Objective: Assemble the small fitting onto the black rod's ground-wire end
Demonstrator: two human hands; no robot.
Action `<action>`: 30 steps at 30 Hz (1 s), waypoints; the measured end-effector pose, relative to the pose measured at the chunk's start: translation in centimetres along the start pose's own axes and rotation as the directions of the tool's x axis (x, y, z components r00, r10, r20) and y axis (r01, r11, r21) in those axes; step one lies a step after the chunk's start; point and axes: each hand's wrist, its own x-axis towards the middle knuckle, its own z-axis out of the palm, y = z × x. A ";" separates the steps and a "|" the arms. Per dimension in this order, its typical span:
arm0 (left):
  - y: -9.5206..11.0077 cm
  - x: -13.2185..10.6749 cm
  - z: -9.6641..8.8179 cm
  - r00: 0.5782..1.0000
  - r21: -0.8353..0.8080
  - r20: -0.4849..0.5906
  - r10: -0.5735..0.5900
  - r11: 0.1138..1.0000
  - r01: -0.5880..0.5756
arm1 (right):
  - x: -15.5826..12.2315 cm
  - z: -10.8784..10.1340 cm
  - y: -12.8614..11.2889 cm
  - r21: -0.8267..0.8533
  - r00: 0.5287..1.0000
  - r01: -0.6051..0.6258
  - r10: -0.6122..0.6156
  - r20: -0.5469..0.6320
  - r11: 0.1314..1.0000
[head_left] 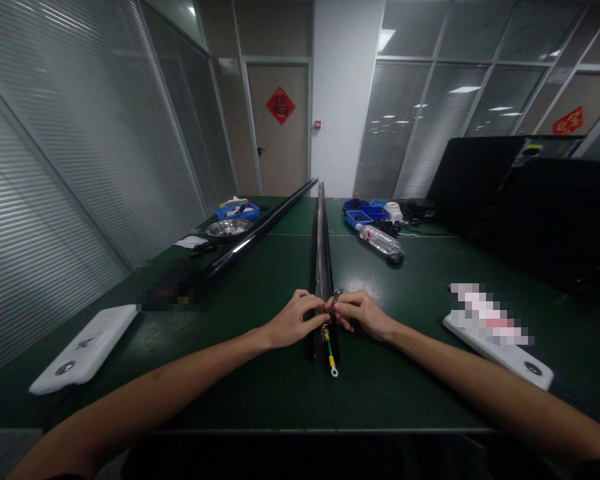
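A long dark metal channel (322, 260) runs away from me along the middle of the table. Over its near end, my left hand (297, 320) and my right hand (367, 315) meet, fingertips close together in a pinch. A small metal piece (338, 293) pokes up at the fingertips of the right hand. Just below the left fingertips, a short green-and-yellow wire (330, 347) lies along the channel, with a ring terminal (334, 371) at its near end. What the left fingers pinch is hidden.
Another long black bar (253, 241) lies to the left. A metal bowl (229, 228) and blue tray (237, 211) sit beyond it. At the right are blue bins (360, 218), a plastic bottle (380, 239) and dark monitors (555, 220). White devices (86, 348) flank me on both sides.
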 end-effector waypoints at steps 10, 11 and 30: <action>-0.1 0.0 0.2 1.000 0.010 -0.013 0.019 1.000 -0.019 | 0.1 0.1 0.0 -0.006 1.000 0.000 0.000 -0.004 1.000; -0.1 0.0 0.2 1.000 0.008 -0.017 0.018 1.000 -0.018 | 0.0 0.1 -0.1 -0.010 1.000 -0.001 0.001 0.000 1.000; -0.1 0.0 0.1 1.000 0.000 0.012 -0.001 1.000 0.001 | 0.0 0.3 -0.5 0.000 1.000 -0.011 0.011 -0.009 1.000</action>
